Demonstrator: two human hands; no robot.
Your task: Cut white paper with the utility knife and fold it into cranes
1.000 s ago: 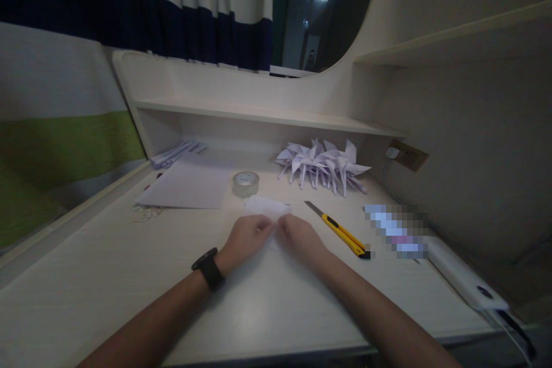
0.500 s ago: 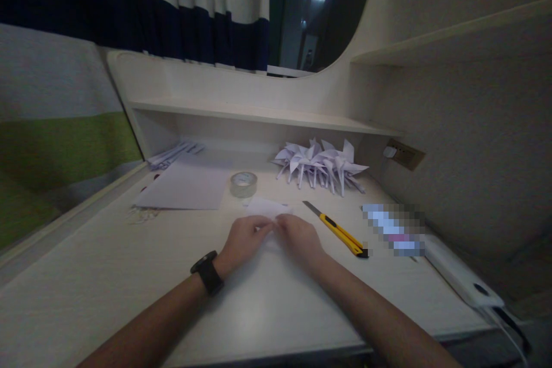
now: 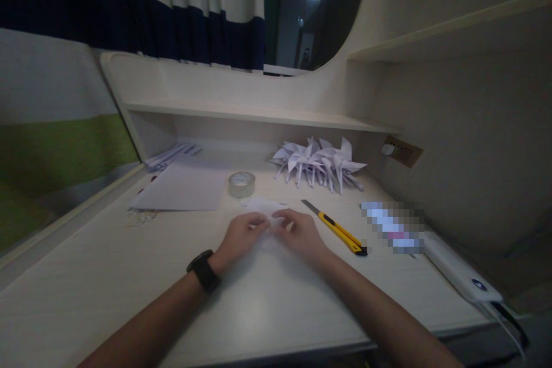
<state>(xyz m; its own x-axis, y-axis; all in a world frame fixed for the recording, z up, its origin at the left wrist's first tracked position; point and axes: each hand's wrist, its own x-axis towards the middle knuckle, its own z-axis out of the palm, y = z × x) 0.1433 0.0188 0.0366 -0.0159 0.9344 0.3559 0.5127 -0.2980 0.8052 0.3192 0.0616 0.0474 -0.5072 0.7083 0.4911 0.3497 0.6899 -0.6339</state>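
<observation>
A small piece of white paper (image 3: 262,205) is on the desk in front of me, partly covered by my fingers. My left hand (image 3: 241,240) pinches its near edge between thumb and fingers, and a black watch (image 3: 204,272) is on that wrist. From the other side my right hand (image 3: 303,237) grips the same edge, its thumb and forefinger curled round a small gap. Just beyond the paper stands a roll of clear tape (image 3: 242,191). To the right of my right hand lies a yellow utility knife (image 3: 342,233) with its blade out.
Several white paper pinwheels (image 3: 317,161) are bunched at the back. Large white sheets (image 3: 185,187) and folded paper strips (image 3: 170,156) lie at the left. A blurred-out device (image 3: 390,227) and a white power strip (image 3: 461,270) line the right edge. A shelf (image 3: 259,114) spans the back.
My right fingers have lifted and spread slightly at the paper's edge, and the hands have shifted a little. The view has moved slightly. Knife and tape stay where they lay.
</observation>
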